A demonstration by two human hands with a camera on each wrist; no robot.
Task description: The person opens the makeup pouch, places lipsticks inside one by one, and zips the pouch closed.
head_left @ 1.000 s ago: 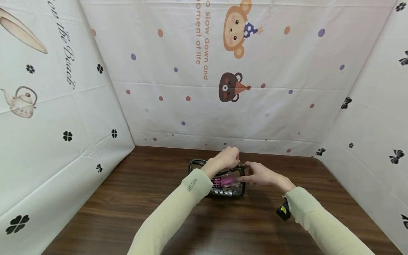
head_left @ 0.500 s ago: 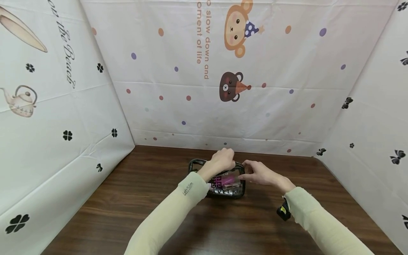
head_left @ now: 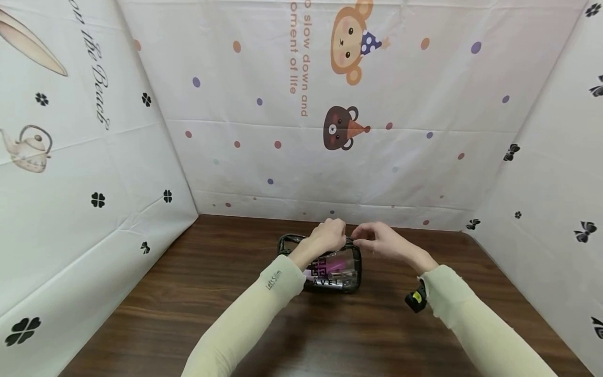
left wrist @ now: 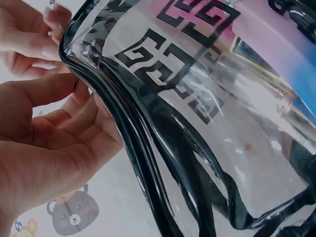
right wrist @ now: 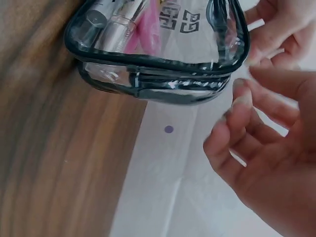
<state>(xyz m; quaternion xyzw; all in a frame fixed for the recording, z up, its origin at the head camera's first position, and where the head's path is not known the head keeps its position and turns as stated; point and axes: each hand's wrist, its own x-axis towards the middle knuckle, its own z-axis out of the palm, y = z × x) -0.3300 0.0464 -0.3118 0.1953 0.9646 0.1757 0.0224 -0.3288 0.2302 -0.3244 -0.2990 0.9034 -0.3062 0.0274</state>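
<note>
A clear toiletry bag (head_left: 350,269) with black piping and black lettering stands on the table, holding a pink item (head_left: 335,265) and several tubes or bottles. My left hand (head_left: 330,235) reaches across its top; in the left wrist view the fingers (left wrist: 74,116) pinch the zipped edge, and whether they have the zipper pull is hard to tell. Beside the top right corner is my right hand (head_left: 383,241), thumb and fingers bent with a gap between them. In the right wrist view its fingertips (right wrist: 242,101) lie close to the bag's corner, seemingly gripping nothing.
Dark wood-grain table (head_left: 198,293) lies under the bag. White printed sheets form a back wall (head_left: 264,162) just behind it and walls at left and right. A black strapped device (head_left: 416,298) sits at the right wrist.
My left hand has slid slightly left along the bag's top edge. The right hand has left the bag's right side and risen to its top corner. The bag has barely shifted.
</note>
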